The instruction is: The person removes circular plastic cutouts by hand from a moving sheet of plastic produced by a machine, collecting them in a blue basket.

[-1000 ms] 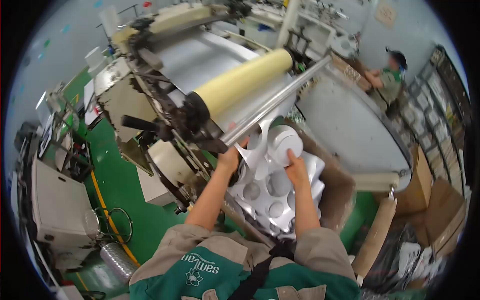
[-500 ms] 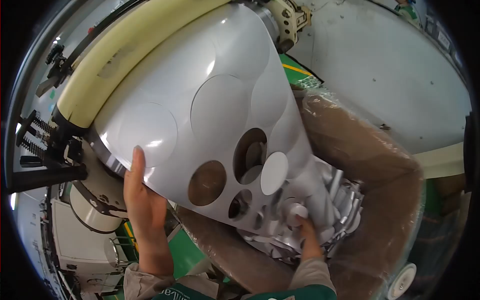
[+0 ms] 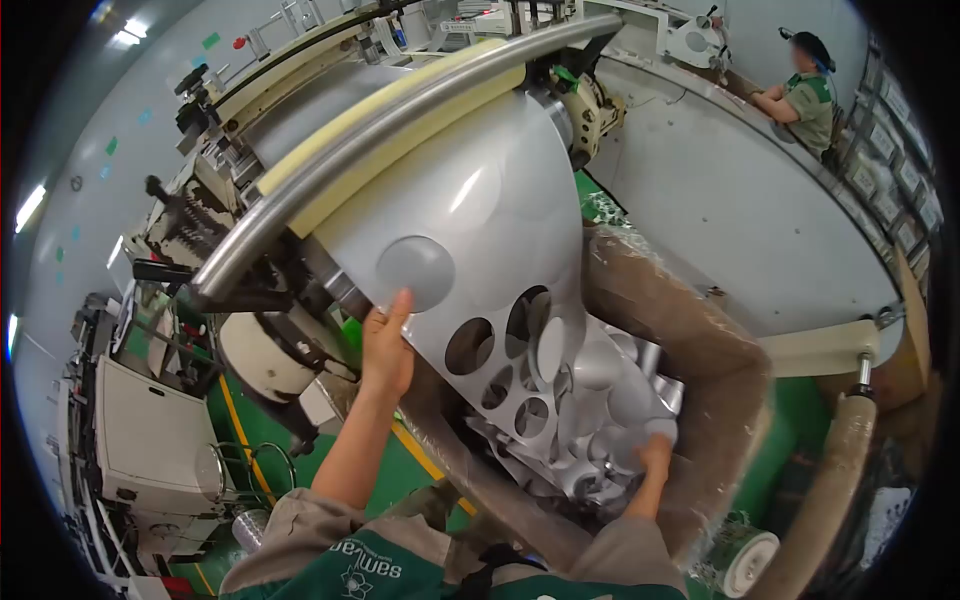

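Note:
A wide silver-grey sheet (image 3: 500, 190) hangs from a roller with a yellow covering (image 3: 400, 130). Round holes and partly loose discs run down its lower part. My left hand (image 3: 388, 345) grips the sheet's left edge, thumb on its face. Lower right, my right hand (image 3: 655, 465) is closed on the crumpled lower part, near a round disc (image 3: 630, 450); its fingertips are partly hidden. The sheet's end drops onto a heap of silver scraps (image 3: 600, 490) inside a large box with a clear plastic liner (image 3: 720, 400).
A metal bar (image 3: 390, 105) crosses above the roller. Machine parts (image 3: 270, 350) and a white cabinet (image 3: 150, 430) stand at the left. A large grey panel (image 3: 740, 210) lies behind the box. At the upper right is another person (image 3: 805, 95). A padded post (image 3: 830, 490) rises at the right.
The view has pulled back and shows more of the room. My right hand has moved right over the heap. More of the bar and the other person now show.

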A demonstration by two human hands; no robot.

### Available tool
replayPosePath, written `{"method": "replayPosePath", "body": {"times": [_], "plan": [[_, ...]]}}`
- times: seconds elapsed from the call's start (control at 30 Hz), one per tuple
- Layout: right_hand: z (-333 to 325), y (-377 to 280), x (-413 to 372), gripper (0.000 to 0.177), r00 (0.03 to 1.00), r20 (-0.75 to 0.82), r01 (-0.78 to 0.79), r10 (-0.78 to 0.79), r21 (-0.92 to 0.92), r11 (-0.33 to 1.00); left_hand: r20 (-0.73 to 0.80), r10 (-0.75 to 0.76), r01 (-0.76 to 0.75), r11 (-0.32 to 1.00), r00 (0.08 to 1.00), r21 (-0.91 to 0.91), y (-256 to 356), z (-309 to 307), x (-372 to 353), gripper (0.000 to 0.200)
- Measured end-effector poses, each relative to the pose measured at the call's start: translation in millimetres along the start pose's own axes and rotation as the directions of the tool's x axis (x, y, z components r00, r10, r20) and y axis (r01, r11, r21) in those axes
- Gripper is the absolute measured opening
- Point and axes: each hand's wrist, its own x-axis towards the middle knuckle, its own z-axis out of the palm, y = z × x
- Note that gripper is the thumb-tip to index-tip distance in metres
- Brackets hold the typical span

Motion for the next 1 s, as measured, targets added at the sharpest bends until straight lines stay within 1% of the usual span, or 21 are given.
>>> {"method": "replayPosePath", "body": {"times": [0.03, 0.07, 0.1, 0.2, 0.23, 0.27, 0.3, 0.37, 0.47, 0.5, 0.57, 0.63, 0.67, 0.7, 0.73, 0.77, 0.8, 0.83, 0.87, 0.93, 1.0], "plan": [[-95.3, -51.7, -43.0, 0.039, 0.982, -0.176, 0.108, -0.065, 0.252, 0.962, 0.016, -0.038, 0.038, 0.999, 0.999, 0.02, -2.5, -1.2, -6.2, 0.026], [-165.7, -93.3, -77.7, 0.033, 0.905, -0.327, 0.408, -0.271, 0.489, 0.771, 0.027, -0.096, 0.095, 0.995, 0.995, 0.03, -1.8, 5.9, -19.2, 0.027], [-198.2, -125.2, -90.5, 0.031, 0.917, -0.203, 0.358, -0.343, 0.801, 0.48, 0.066, -0.165, 0.161, 0.985, 0.984, 0.06, -9.1, 4.8, -30.6, 0.026], [-251.0, -231.9, -138.4, 0.047, 0.711, -0.279, 0.368, -0.645, 0.93, 0.004, 0.149, -0.346, 0.339, 0.938, 0.926, 0.074, -34.8, 5.1, -60.6, 0.027], [-244.9, -258.6, -140.0, 0.049, 0.649, -0.28, 0.347, -0.708, 0.936, -0.052, 0.176, -0.386, 0.379, 0.922, 0.905, 0.078, -36.2, 13.1, -68.9, 0.028], [-248.2, -283.9, -147.2, 0.047, 0.658, -0.216, 0.326, -0.721, 0.945, 0.015, 0.231, -0.368, 0.367, 0.929, 0.901, 0.047, -31.4, 22.9, -76.0, 0.027], [-236.5, -294.5, -136.0, 0.045, 0.748, -0.099, 0.28, -0.657, 0.944, 0.177, 0.278, -0.349, 0.358, 0.933, 0.895, 0.018, -25.9, 27.4, -83.2, 0.027], [-224.3, -281.4, -126.0, 0.042, 0.847, -0.174, 0.232, -0.502, 0.971, 0.055, 0.307, -0.449, 0.464, 0.885, 0.839, 0.028, -7.4, 20.3, -75.4, 0.033], [-207.5, -214.1, -111.9, 0.045, 0.922, -0.179, 0.057, -0.344, 0.94, -0.336, 0.063, -0.318, 0.324, 0.939, 0.946, -0.112, 39.8, 25.6, -45.7, 0.033], [-204.9, -190.9, -107.6, 0.047, 0.974, -0.117, 0.057, -0.194, 0.956, -0.289, 0.026, -0.235, 0.236, 0.953, 0.972, -0.188, 45.2, 20.6, -30.1, 0.032], [-232.3, -195.2, -130.4, 0.046, 0.962, -0.236, 0.184, -0.139, 0.932, -0.314, -0.009, -0.102, 0.098, 0.971, 0.995, -0.217, 34.6, 12.8, 0.9, 0.028], [-255.6, -238.4, -140.3, 0.045, 0.867, -0.42, 0.373, -0.268, 0.903, -0.212, -0.06, -0.02, 0.01, 0.988, 0.998, -0.157, 25.8, 12.7, 10.3, 0.021], [-277.1, -269.3, -158.2, 0.046, 0.87, -0.326, 0.271, -0.37, 0.943, -0.193, -0.044, -0.051, 0.043, 0.983, 0.998, -0.177, 29.5, 13.1, 4.7, 0.018], [-276.1, -289.8, -141.9, 0.049, 0.777, -0.414, 0.416, -0.473, 0.903, -0.107, -0.023, -0.011, 0.008, 0.991, 1.0, -0.134, 23.4, 12.2, 5.1, 0.016], [-304.4, -316.6, -169.2, 0.047, 0.804, -0.344, 0.415, -0.485, 0.909, 0.044, 0.037, -0.14, 0.143, 0.983, 0.99, -0.113, 41.9, 22.5, -5.2, 0.019], [-289.8, -339.6, -154.2, 0.04, 0.758, -0.373, 0.397, -0.535, 0.915, -0.074, 0.195, -0.101, 0.134, 0.977, 0.976, -0.166, 46.1, 20.7, -5.4, 0.025], [-280.1, -361.0, -131.9, 0.039, 0.731, -0.286, 0.356, -0.619, 0.934, -0.011, 0.226, -0.022, 0.041, 0.996, 0.974, -0.083, 42.5, 16.3, -1.7, 0.03], [-274.1, -367.1, -125.4, 0.041, 0.807, -0.064, 0.25, -0.587, 0.938, 0.241, 0.336, -0.027, 0.052, 0.996, 0.941, -0.066, 35.1, 2.4, 3.5, 0.032], [-285.7, -362.2, -150.2, 0.041, 0.745, -0.135, 0.198, -0.654, 0.98, 0.023, 0.349, -0.046, 0.064, 0.997, 0.936, -0.04, 31.6, 3.5, -2.4, 0.034], [-262.9, -344.0, -142.5, 0.043, 0.686, -0.257, 0.102, -0.68, 0.96, -0.26, 0.292, -0.128, 0.129, 0.992, 0.948, 0.017, 39.5, 14.5, -15.6, 0.039], [-232.5, -306.6, -123.7, 0.047, 0.756, -0.109, -0.101, -0.645, 0.955, -0.28, 0.212, -0.165, 0.184, 0.98, 0.963, -0.071, 32.9, 4.7, -2.3, 0.044]]}}
